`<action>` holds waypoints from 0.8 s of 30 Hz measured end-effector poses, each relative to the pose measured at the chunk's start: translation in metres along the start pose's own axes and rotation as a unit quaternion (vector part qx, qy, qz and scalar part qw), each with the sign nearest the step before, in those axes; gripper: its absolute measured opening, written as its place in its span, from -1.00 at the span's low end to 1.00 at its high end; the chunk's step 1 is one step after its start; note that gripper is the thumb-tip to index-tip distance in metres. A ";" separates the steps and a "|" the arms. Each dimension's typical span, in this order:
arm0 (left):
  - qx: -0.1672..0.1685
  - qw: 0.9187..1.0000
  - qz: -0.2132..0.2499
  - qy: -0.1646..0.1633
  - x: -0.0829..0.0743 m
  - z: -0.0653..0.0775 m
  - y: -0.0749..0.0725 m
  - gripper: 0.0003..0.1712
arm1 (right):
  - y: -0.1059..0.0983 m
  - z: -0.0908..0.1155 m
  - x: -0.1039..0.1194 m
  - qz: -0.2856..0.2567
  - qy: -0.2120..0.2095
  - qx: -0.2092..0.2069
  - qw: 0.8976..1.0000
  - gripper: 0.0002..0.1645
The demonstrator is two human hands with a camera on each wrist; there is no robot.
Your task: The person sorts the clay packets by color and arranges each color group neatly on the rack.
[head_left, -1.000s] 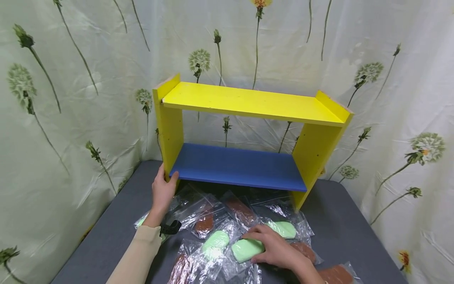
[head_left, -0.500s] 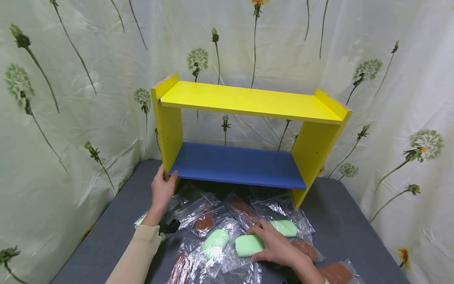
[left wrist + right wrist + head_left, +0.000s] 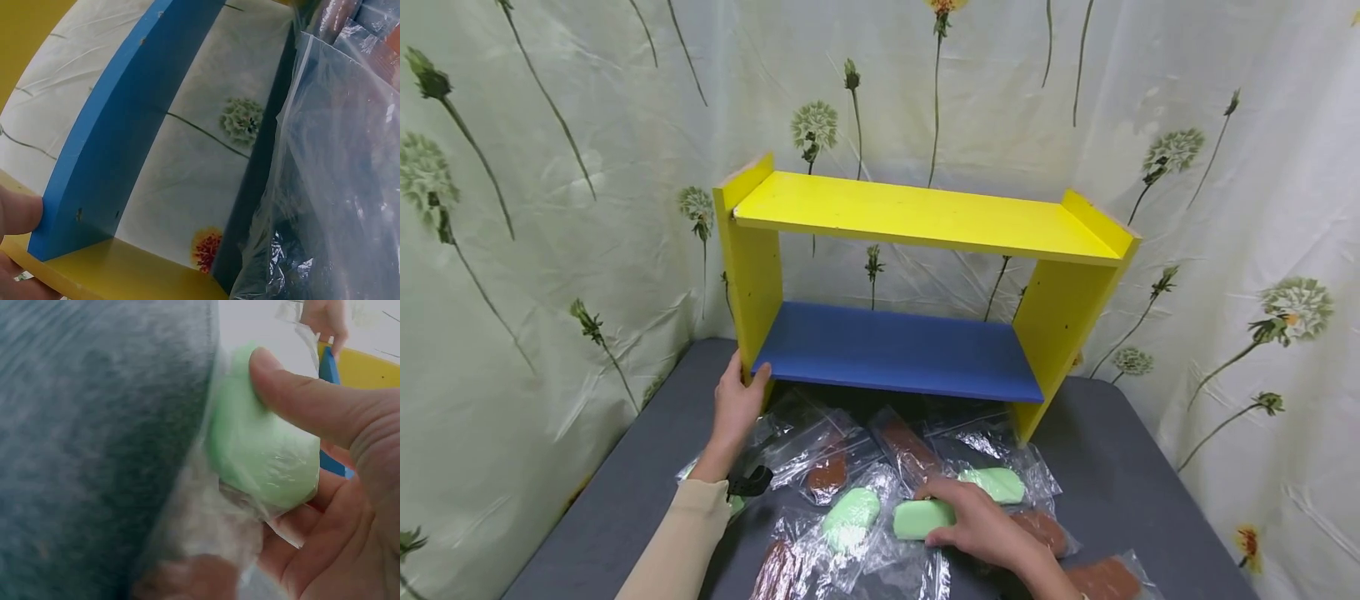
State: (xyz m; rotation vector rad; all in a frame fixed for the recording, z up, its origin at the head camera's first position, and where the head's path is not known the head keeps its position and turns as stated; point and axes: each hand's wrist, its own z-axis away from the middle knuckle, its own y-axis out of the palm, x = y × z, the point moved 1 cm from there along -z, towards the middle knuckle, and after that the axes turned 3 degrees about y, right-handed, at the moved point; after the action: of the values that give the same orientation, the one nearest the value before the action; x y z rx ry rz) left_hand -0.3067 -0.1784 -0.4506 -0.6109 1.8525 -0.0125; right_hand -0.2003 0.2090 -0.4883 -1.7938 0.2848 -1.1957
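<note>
A small shelf unit with a yellow top board point(image 3: 925, 218), yellow sides and a blue lower board point(image 3: 895, 346) stands upright on the table. My left hand point(image 3: 737, 412) grips its left side at the blue board's front corner; the left wrist view shows the thumb point(image 3: 22, 212) against the blue edge. Between thumb and fingers my right hand point(image 3: 977, 521) holds a pale green rounded bar in a clear plastic bag point(image 3: 269, 437). Around it lie more bagged pieces, among them a green bar point(image 3: 852, 517) and a brown bar point(image 3: 910, 446).
Several clear bags with green or brown pieces spread over the dark grey table point(image 3: 1120, 467) before and under the shelf. One brown piece point(image 3: 1105, 579) lies at the front right. A flower-print curtain point(image 3: 1210, 217) hangs behind and at the sides.
The green bar in my right hand has turned from slanted to nearly level and risen slightly. My left hand keeps its grip on the shelf's side. The head view has shifted slightly.
</note>
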 end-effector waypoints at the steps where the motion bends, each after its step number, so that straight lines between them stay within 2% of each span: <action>1: 0.004 1.000 0.001 -0.002 0.000 0.000 -0.001 -0.42 | -0.001 0.000 0.001 -0.004 -0.001 0.005 1.000 -0.48; 5: 0.022 1.000 0.018 -0.008 0.000 -0.001 -0.002 -0.45 | -0.011 0.002 0.007 -0.001 -0.003 0.010 1.000 -0.53; 9: 0.033 0.999 0.035 -0.006 -0.001 -0.004 -0.004 -0.53 | -0.022 0.004 0.012 -0.001 0.002 0.001 1.000 -0.49; 15: 0.050 0.998 0.036 -0.011 0.003 -0.004 -0.004 -0.53 | -0.036 0.001 0.021 -0.014 0.016 0.000 1.000 -0.40; 24: 0.054 0.997 0.046 -0.013 0.003 -0.003 -0.005 -0.51 | -0.052 0.000 0.036 -0.007 -0.029 -0.039 0.999 -0.31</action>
State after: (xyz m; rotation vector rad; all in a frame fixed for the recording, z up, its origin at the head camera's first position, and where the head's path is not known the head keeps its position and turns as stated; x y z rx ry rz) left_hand -0.3076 -0.1847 -0.4505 -0.4486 1.8402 -0.0423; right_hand -0.1972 0.2143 -0.4254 -1.8973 0.2895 -1.1544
